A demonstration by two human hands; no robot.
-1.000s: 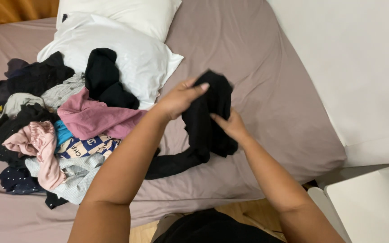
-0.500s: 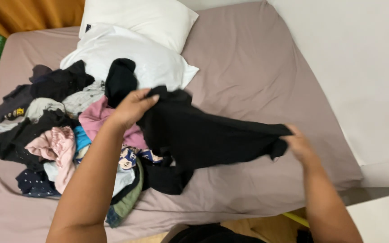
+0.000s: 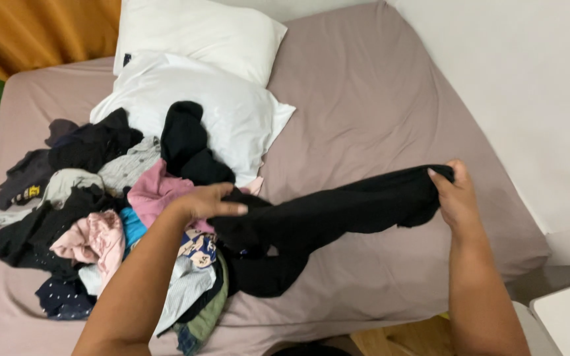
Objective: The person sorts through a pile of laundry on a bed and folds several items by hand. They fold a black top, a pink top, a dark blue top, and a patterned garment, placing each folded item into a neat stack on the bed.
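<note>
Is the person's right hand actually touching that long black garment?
Touching. The head view shows the right hand with fingers curled over one end of the black garment, pinching it.

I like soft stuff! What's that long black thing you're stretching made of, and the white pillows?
The black garment looks like soft, matte knit fabric: it droops and stretches between both hands. The white pillows look like smooth cotton-like cloth, puffy and faintly creased.

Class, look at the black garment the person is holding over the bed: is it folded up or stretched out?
Stretched out. The black fabric garment runs in a long band between the left hand and the right hand.
</note>
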